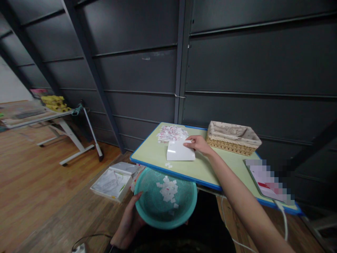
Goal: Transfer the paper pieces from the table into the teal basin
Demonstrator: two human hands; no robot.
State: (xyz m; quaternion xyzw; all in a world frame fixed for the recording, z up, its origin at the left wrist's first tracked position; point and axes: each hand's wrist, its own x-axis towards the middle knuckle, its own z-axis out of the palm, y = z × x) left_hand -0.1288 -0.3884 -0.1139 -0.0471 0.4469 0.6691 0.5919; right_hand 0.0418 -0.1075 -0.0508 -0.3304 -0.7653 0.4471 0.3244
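My left hand grips the left rim of a round teal mesh basket, held just below the table's front edge. Small white paper squares lie in the bottom of that basket. Over the tabletop, my right hand pinches the upper right corner of a glossy white scraper-like sheet. Behind this sheet spreads a pile of small white and red paper pieces. A few loose white squares rest near the table edge, in front of the sheet.
The pale green table has a blue edge. A cloth-lined wicker basket stands at its back right, and a tablet lies at the right end. An open white box sits on the floor at left. White cables hang at right.
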